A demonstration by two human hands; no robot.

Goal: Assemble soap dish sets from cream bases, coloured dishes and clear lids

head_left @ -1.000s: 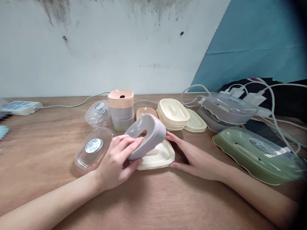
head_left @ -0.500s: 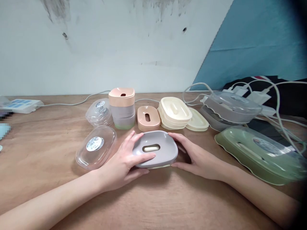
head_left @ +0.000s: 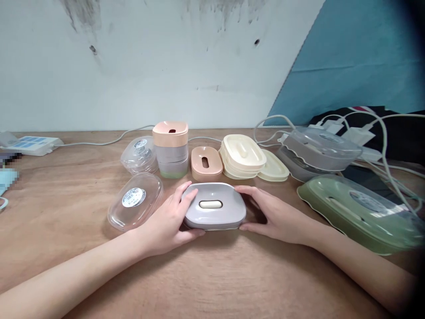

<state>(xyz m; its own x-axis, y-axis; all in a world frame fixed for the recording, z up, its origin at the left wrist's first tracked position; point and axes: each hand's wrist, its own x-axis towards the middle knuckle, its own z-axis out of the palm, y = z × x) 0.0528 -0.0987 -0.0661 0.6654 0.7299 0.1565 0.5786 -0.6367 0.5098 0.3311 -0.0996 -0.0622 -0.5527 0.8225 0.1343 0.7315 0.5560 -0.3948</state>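
Between my hands is a grey plastic box (head_left: pixel 229 212) with rounded corners and an oblong slot in its top; a cream-coloured piece (head_left: pixel 210 204) shows through the slot. My left hand (head_left: pixel 166 219) grips the left end, thumb low on the near side and fingers at the far corner. At the right end, my right hand (head_left: pixel 282 215) pinches it with thumb and fingertips. The underside of the box is hidden. Beside my left forearm lies a clear lid (head_left: pixel 149 208) with a round label. Just behind the box sits a peach slotted box (head_left: pixel 199 169).
Behind stand a tower of peach and grey boxes (head_left: pixel 171 153), stacked clear lids (head_left: pixel 130 152) and cream trays (head_left: pixel 244 150). To the right are a green box with clear lid (head_left: pixel 332 212), grey boxes (head_left: pixel 322 153) and white cables (head_left: pixel 385 133). A wall (head_left: pixel 166 66) closes off the back.
My left fingers have drawn back from the top of the grey box to its left edge. The box sits more level, its cream lower rim now barely visible.
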